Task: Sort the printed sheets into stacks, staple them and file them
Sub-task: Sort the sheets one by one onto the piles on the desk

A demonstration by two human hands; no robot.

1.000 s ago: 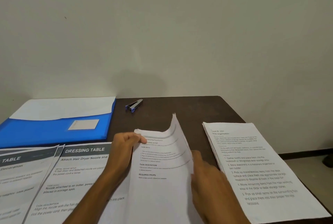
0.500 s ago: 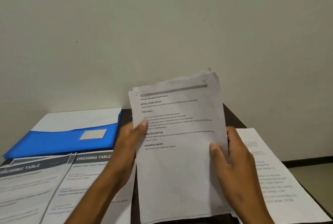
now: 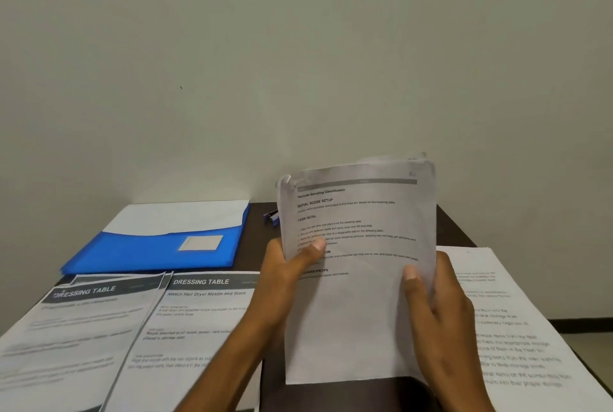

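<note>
Both hands hold a stack of printed sheets (image 3: pixel 358 312) upright above the dark table (image 3: pixel 454 229). My left hand (image 3: pixel 288 275) grips its left edge with the thumb on the front page. My right hand (image 3: pixel 434 308) grips the right edge, thumb also in front. The stack's bottom edge stands on or just above the table. A small blue and black stapler (image 3: pixel 271 216) peeks out behind the sheets' left edge. A blue file folder (image 3: pixel 149 252) with a white label lies at the back left.
Two stacks headed "DRESSING TABLE" lie at the front left, one (image 3: pixel 66 338) beside the other (image 3: pixel 195 328). Another printed stack (image 3: pixel 517 328) lies on the right, near the table's right edge. A plain wall rises right behind the table.
The stack has gone from lying on the table with its top page curling up to being held upright in both hands. It has since dropped lower, toward the table.
</note>
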